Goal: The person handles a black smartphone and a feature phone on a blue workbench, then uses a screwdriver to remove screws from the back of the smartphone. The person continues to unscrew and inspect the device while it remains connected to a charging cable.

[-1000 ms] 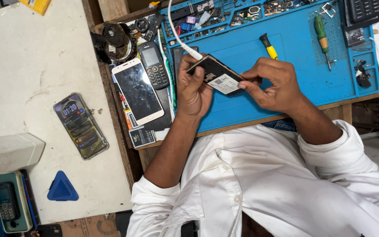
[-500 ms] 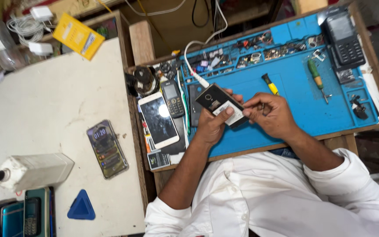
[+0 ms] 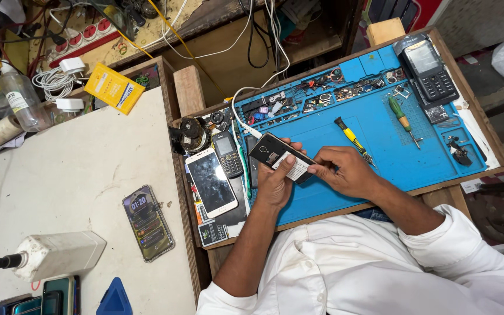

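While lifted off the blue silicone work mat:
Left hand: cradles small black phone, back upward.
Right hand: fingertips pinch its white-labelled battery.

White smartphone, yellow screwdriver

— From where does the head view look?

— From above the person, facing almost straight down at the blue repair mat, with the white shirt filling the bottom edge.

— How near is it?

— Fairly far: the whole mat shows beyond the fingers, plus the pale table off to their left.

— Any second view?

— Only this one, so nothing is shared.
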